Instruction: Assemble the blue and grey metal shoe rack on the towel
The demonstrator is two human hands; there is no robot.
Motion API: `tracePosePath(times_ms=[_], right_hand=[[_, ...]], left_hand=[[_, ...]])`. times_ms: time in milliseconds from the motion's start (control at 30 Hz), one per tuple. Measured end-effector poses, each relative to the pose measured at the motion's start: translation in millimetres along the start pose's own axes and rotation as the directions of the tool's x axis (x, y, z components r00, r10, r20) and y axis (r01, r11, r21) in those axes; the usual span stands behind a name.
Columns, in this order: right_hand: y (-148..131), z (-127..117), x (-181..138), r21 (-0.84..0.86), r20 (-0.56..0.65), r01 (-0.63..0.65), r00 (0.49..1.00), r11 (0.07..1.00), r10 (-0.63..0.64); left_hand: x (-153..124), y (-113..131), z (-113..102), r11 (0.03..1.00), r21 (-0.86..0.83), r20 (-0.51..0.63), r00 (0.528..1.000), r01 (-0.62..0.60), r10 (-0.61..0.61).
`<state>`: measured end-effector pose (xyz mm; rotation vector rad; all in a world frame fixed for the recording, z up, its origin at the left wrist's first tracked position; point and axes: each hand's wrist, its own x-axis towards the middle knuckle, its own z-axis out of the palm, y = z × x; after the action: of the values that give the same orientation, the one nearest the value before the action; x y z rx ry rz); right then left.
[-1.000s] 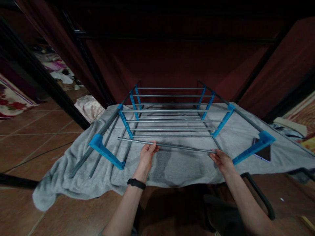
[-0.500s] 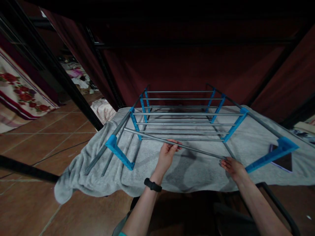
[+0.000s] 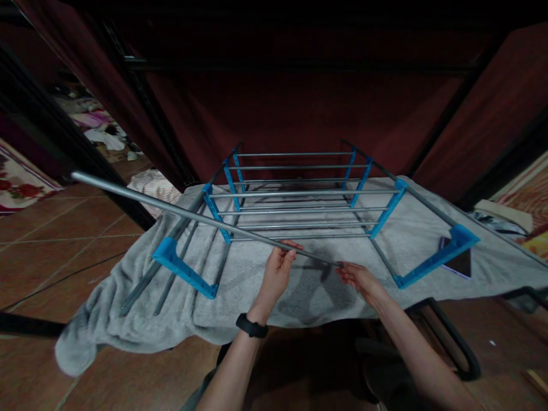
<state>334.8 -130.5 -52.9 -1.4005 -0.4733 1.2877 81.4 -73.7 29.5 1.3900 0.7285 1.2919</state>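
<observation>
A long grey metal rod (image 3: 149, 201) slants across the front of a partly assembled rack (image 3: 303, 193) of metal rods and blue plastic brackets. Partway along it, my left hand (image 3: 279, 265) is closed on the rod. My right hand (image 3: 356, 279) pinches its lower right end with the fingertips. The rod's far end rises to the left, beyond the rack's side. At the front left of the rack is a blue bracket (image 3: 184, 267); another blue bracket (image 3: 439, 257) stands at the front right. No rod joins these two front brackets.
The rack stands on a grey blanket (image 3: 299, 297) spread over a raised surface. A phone (image 3: 460, 261) lies by the right bracket. Dark red panels (image 3: 295, 108) rise behind. A black chair frame (image 3: 449, 337) is at the lower right, over a tiled floor (image 3: 77, 211).
The rod has moved left in my hands, its far end now raised and well past the rack's left side. My right hand has come closer to my left. The view has shifted right.
</observation>
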Motion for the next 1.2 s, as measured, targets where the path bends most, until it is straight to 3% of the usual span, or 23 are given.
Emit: tracePosePath(times_ms=[267,400,667,867,1067,1200], right_hand=[[14.9,38.2,-15.6,-0.018,0.271,-0.002,0.962,1.0,0.007],[16.0,43.8,-18.1,-0.032,0.334,0.011,0.943,0.999,0.0],[-1.9,31.9,-14.2,-0.08,0.238,0.047,0.971,0.996,-0.026],[-9.5,18.0,-8.8,-0.064,0.187,0.089,0.979,0.994,-0.076],[-10.9,3.8,3.1,-0.039,0.117,0.102,0.988,0.994,-0.097],[-13.3,-1.4,6.9,-0.012,0.071,0.105,0.992,0.994,-0.104]], left_hand=[[-10.4,-13.2,10.5,0.998,-0.021,0.042,0.998,0.055,-0.054],[-12.7,-13.8,9.8,1.0,0.02,0.056,0.998,0.014,-0.015],[-0.5,7.0,-12.7,0.994,0.062,-0.066,0.994,-0.087,0.091],[3.9,8.2,-38.1,0.942,0.292,-0.084,0.977,-0.164,0.196],[4.8,-11.0,-65.6,0.768,0.618,0.047,0.983,-0.17,0.18],[3.4,-17.1,-81.0,0.638,0.742,0.162,0.978,-0.207,0.129]])
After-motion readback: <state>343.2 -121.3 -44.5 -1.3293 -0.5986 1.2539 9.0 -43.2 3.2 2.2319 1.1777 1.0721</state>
